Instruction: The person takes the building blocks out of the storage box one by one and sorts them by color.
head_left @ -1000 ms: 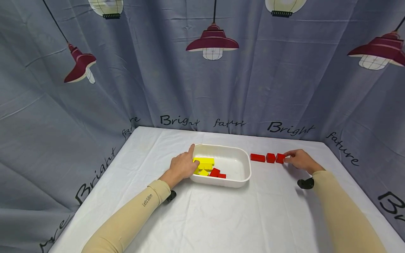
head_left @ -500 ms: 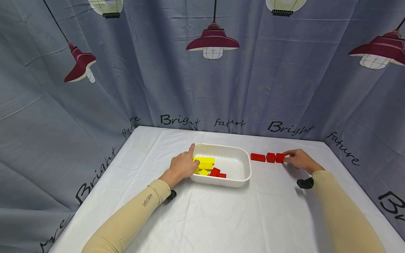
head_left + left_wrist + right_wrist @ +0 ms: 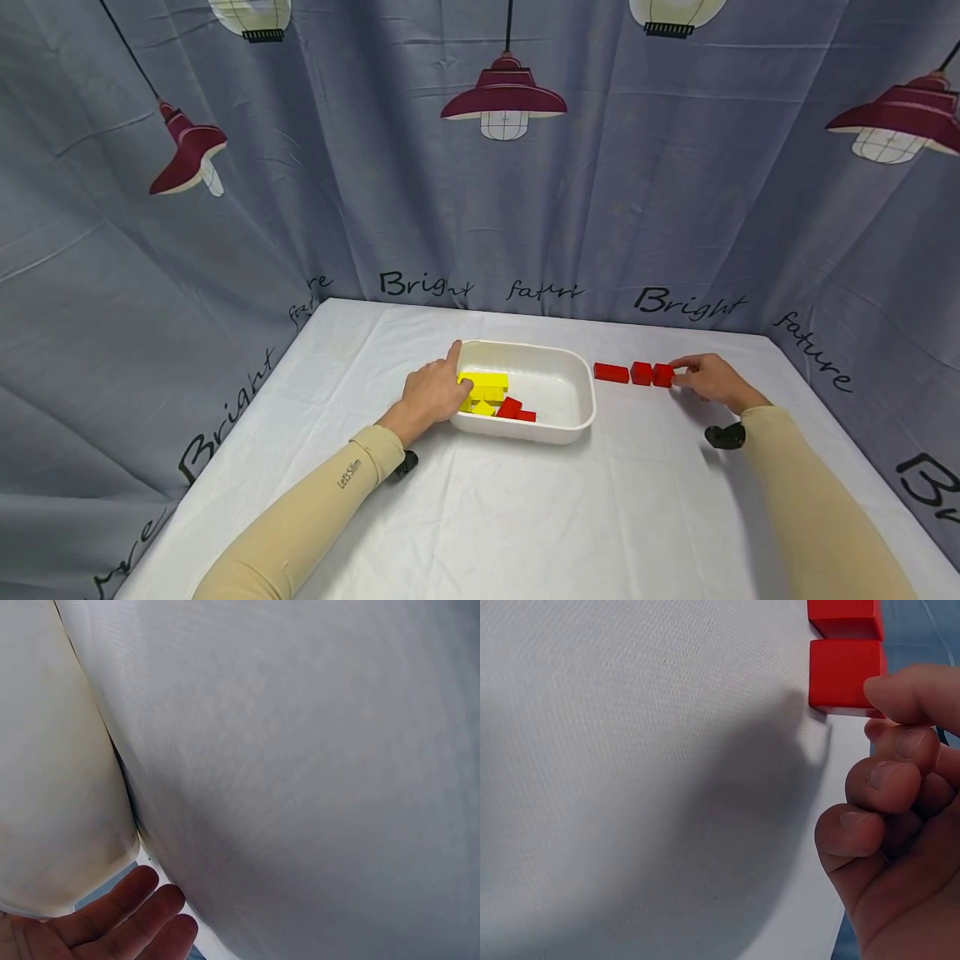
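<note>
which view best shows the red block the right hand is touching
The right wrist view, because it shows the red block large and close, with the right hand touching it. The head view shows it much smaller, from farther off; the left wrist view doesn't show it.

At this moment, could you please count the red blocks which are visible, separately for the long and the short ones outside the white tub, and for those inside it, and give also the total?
Long red block outside the white tub: 1
Short red blocks outside it: 2
Red blocks visible inside it: 2
Total: 5
</note>
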`<state>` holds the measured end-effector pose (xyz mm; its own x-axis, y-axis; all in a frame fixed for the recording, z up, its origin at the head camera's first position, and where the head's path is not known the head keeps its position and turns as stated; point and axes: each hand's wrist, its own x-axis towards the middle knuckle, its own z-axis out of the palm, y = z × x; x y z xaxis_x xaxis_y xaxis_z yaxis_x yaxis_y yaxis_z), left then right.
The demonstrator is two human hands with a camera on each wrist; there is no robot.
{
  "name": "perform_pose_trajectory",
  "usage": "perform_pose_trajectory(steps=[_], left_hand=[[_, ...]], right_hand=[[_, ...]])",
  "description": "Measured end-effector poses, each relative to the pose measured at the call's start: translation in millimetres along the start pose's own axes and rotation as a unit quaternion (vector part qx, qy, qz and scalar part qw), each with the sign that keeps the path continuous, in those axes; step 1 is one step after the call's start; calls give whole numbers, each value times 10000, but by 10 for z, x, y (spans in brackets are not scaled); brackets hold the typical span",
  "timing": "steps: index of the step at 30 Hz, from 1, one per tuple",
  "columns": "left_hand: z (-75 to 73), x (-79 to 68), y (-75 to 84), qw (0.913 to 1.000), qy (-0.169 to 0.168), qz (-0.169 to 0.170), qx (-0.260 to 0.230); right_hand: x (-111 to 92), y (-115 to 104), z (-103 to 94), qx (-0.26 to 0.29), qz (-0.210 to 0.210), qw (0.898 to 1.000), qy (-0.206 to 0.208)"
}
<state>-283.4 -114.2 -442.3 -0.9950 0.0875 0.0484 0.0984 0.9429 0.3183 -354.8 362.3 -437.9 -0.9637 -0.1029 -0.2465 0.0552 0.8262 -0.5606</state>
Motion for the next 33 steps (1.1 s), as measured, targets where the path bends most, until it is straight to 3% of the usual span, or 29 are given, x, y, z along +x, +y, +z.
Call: perform_pose_trajectory(steps=[17,33], left_hand=[[3,22,-31,10000,-32,-37,4],[3,13,-9,9999,-103,-63,-9]], right_hand=[[-78,-319,-83,-485,-638,9954,523],[-138,-688,-82,-509,-998,9930,378]])
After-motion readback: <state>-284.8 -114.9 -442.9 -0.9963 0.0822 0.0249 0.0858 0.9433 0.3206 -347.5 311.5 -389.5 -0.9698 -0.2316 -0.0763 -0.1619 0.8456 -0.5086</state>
